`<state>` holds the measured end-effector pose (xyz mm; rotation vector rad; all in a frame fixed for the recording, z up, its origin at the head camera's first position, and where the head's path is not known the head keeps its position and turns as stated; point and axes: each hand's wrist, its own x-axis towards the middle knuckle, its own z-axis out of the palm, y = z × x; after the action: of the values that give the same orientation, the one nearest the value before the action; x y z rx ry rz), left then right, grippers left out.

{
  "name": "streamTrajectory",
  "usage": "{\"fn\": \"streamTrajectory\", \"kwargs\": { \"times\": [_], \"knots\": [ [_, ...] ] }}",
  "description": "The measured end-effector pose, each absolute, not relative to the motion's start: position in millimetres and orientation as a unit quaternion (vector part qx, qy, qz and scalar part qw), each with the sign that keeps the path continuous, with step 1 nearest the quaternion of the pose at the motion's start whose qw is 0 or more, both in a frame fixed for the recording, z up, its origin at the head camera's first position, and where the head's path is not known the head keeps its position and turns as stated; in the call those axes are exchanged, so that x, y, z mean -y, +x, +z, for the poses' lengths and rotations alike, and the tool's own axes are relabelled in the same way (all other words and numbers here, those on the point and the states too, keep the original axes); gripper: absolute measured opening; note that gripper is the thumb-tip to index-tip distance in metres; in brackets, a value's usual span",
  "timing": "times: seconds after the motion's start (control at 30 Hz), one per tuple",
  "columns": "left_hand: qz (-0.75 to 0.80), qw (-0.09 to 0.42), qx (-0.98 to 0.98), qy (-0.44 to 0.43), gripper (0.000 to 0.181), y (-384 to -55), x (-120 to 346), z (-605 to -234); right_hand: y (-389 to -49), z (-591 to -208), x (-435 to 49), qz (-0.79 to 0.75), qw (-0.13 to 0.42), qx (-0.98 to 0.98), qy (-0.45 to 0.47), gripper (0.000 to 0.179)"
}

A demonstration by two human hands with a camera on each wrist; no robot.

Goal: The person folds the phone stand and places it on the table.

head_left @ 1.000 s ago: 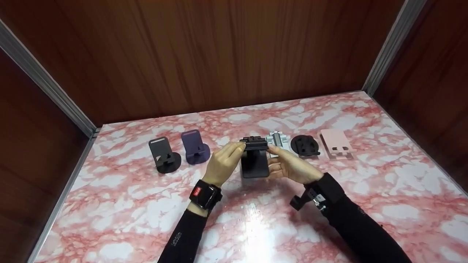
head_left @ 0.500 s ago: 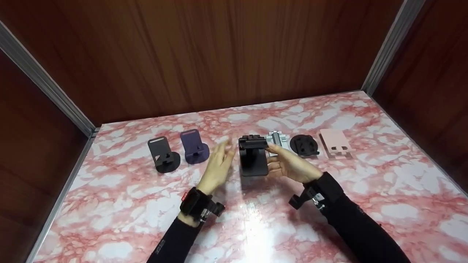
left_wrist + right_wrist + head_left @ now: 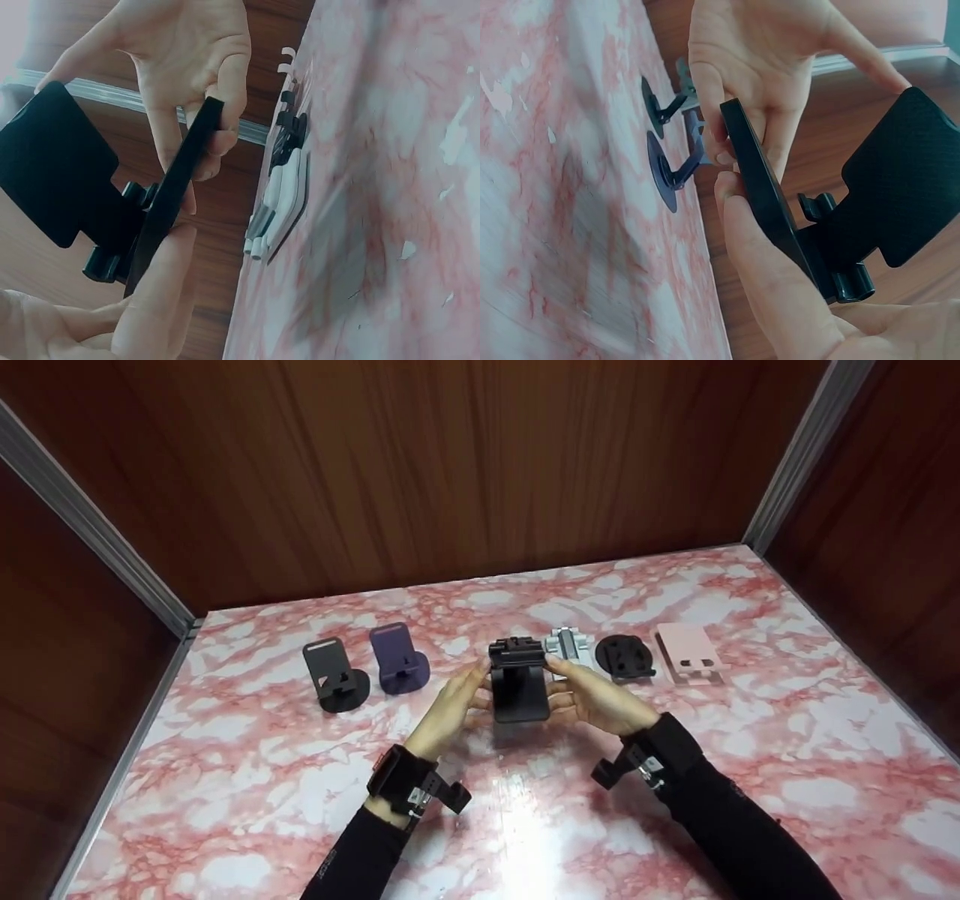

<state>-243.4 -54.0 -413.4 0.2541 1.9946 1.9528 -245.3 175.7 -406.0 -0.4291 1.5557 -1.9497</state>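
A black folding phone stand [image 3: 521, 694] is held up between both hands over the marbled table, its hinge at the top in the head view. My left hand [image 3: 444, 711] grips its left side, thumb near the hinge and fingers at the flat base. On the other side, my right hand [image 3: 606, 701] holds it in the same way. The wrist views show the stand unfolded part way: a thin base plate [image 3: 756, 176] lies between the fingers of both hands, and a wider plate [image 3: 60, 165] angles away from it. Each thumb reaches toward that wider plate.
Left of the hands stand a dark grey phone stand [image 3: 326, 658] and a purple one [image 3: 392, 647]. A silver-white folded stand [image 3: 568, 643], a black round-based one [image 3: 625, 658] and a pink one [image 3: 686, 645] sit to the right. Wood-grain panels [image 3: 480, 472] enclose the table.
My left hand let go of the stand's upper left, drew away to the left with fingers spread, and now holds its left side. My right hand and the stand have hardly moved.
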Motion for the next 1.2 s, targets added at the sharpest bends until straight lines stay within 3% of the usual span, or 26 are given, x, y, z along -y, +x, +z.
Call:
{"fn": "streamTrajectory", "kwargs": {
  "times": [0.23,0.57,1.2],
  "knots": [
    [0.686,0.179,-0.701,0.079,0.083,-241.8,53.6,-414.6,-244.3,-407.4,-173.6,-0.730,0.311,-0.587,-0.160,0.064],
    [0.699,0.205,-0.679,0.090,0.067,-242.1,56.7,-412.4,-243.3,-407.8,-170.7,-0.733,0.313,-0.587,-0.144,0.064],
    [0.690,0.202,-0.690,0.087,0.057,-245.1,58.0,-413.7,-246.8,-407.9,-174.3,-0.739,0.308,-0.577,-0.160,0.052]
  ]
}}
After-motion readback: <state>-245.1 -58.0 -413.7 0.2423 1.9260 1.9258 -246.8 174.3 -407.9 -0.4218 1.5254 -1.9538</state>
